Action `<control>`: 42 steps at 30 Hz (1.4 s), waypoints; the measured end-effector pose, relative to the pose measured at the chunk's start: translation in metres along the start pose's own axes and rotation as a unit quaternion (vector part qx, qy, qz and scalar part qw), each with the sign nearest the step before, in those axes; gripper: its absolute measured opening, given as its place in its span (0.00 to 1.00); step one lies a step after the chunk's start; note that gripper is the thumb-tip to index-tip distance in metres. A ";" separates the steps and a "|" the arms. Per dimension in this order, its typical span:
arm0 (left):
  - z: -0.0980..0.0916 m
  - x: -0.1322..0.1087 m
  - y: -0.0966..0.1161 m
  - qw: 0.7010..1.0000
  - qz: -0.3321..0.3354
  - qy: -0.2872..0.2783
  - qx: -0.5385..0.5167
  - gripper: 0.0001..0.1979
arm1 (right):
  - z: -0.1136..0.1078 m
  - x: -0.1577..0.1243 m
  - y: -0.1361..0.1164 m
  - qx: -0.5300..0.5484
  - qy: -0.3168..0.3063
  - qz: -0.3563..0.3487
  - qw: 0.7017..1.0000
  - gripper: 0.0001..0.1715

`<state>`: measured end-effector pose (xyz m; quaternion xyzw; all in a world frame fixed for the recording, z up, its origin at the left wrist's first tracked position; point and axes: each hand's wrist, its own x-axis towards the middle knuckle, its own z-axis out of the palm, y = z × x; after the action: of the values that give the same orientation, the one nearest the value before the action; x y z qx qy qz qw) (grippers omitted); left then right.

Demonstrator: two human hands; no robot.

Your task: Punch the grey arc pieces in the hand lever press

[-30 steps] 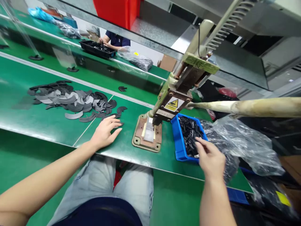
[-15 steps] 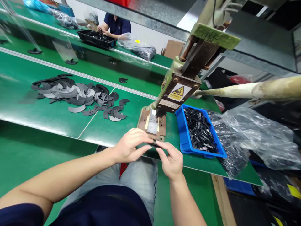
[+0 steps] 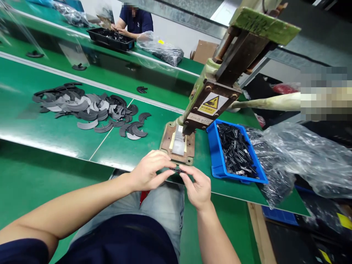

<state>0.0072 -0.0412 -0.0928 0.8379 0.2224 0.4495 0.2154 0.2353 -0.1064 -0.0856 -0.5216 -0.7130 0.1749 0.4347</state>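
Between my fingertips is a small black part [image 3: 178, 170], mostly covered, so its exact kind is unclear. My left hand [image 3: 152, 170] pinches its left end, and my right hand [image 3: 197, 185] pinches the right end. Both hands are at the table's front edge, just in front of the base plate [image 3: 164, 146] of a green hand press [image 3: 205, 99]. A metal fixture [image 3: 178, 146] sits on that plate, under the press's ram. To the right of the press stands a blue bin [image 3: 218, 167] full of thin black parts [image 3: 233, 148].
Left of the press lies a pile of grey and black curved pieces [image 3: 88, 106] on the green table [image 3: 126, 150]. Plastic bags [image 3: 308, 157] lie at the right, beneath the press's long lever [image 3: 269, 104]. Across the belt, a person [image 3: 137, 24] works over a black tray [image 3: 110, 46].
Both hands keep their pinch on the small black part, with only a slight shift of the fingers. The view has moved a little; across the way, the other person's head and hands have shifted.
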 end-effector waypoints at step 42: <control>0.026 0.013 0.022 0.851 -0.353 0.070 -0.381 0.15 | 0.037 -0.002 -0.008 -0.085 0.091 -0.149 0.981 0.21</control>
<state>0.0401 -0.0562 -0.0851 0.5214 0.3289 0.4500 0.6461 0.2008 -0.1037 -0.1020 -0.4581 -0.7525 -0.0011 0.4731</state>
